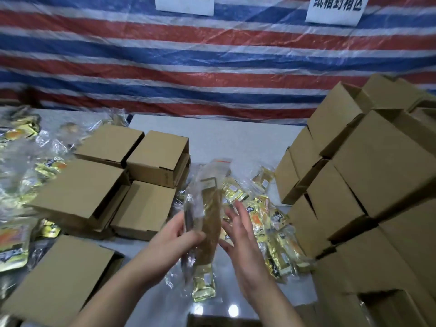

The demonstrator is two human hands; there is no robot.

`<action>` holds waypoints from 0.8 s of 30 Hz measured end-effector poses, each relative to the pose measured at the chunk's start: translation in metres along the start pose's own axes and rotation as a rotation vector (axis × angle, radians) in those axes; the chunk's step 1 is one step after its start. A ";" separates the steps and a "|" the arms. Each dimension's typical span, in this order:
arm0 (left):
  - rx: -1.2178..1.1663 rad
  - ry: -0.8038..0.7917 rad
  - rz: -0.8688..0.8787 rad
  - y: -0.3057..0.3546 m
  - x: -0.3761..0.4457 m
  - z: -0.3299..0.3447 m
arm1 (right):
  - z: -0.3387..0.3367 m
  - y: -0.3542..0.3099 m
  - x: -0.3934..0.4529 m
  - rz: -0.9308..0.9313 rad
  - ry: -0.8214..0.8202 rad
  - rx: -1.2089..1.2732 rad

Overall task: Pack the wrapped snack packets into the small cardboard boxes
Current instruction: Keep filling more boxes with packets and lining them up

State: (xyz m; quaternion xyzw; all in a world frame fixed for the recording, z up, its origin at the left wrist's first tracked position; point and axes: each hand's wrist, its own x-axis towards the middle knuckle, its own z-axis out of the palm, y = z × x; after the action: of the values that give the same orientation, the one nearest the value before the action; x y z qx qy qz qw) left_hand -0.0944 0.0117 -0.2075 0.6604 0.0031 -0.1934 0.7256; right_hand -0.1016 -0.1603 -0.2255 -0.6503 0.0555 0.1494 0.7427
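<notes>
My left hand grips a long clear-wrapped snack packet with brown contents, held upright over the table centre. My right hand is beside the packet on its right, fingers spread and straight, its palm close to the wrapper. Behind it lies a pile of gold snack packets. Several closed small cardboard boxes sit to the left of the hands, one more box near my left forearm.
A tall stack of cardboard boxes fills the right side. More gold packets in clear wrap cover the far left of the table. A striped red, white and blue tarp hangs behind with two white signs.
</notes>
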 end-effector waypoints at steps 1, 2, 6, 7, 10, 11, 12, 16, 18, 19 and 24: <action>-0.028 -0.008 0.022 0.007 0.001 0.011 | 0.010 -0.013 0.005 -0.038 -0.038 0.035; -0.046 -0.004 0.041 0.013 0.003 0.022 | 0.017 -0.023 0.009 -0.079 -0.048 0.039; -0.046 0.138 0.202 0.037 0.012 0.057 | 0.029 -0.052 0.010 -0.185 0.005 0.032; 0.009 0.171 0.261 0.043 0.014 0.061 | 0.030 -0.058 0.006 -0.198 -0.003 0.039; 0.128 0.171 0.346 0.053 0.020 0.064 | 0.020 -0.071 -0.001 -0.160 -0.078 0.042; 0.188 0.161 0.345 0.055 0.022 0.063 | 0.017 -0.077 -0.003 -0.136 -0.115 0.045; 0.257 0.146 0.343 0.057 0.023 0.062 | 0.012 -0.082 -0.004 -0.114 -0.160 0.054; 0.144 -0.010 0.284 0.067 0.022 0.055 | -0.004 -0.094 -0.009 -0.084 -0.259 0.108; 0.111 0.017 0.227 0.074 0.023 0.051 | -0.010 -0.095 -0.013 -0.067 -0.277 0.141; 0.126 0.042 0.239 0.079 0.023 0.050 | -0.013 -0.095 -0.016 -0.054 -0.298 0.165; 0.285 0.139 0.494 0.100 0.019 0.068 | -0.023 -0.097 -0.020 -0.055 -0.367 0.183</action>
State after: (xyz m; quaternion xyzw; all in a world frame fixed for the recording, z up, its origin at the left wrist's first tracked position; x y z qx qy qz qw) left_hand -0.0657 -0.0539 -0.1083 0.7481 -0.1350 0.0364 0.6488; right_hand -0.0894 -0.1965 -0.1312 -0.5435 -0.0852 0.2392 0.8001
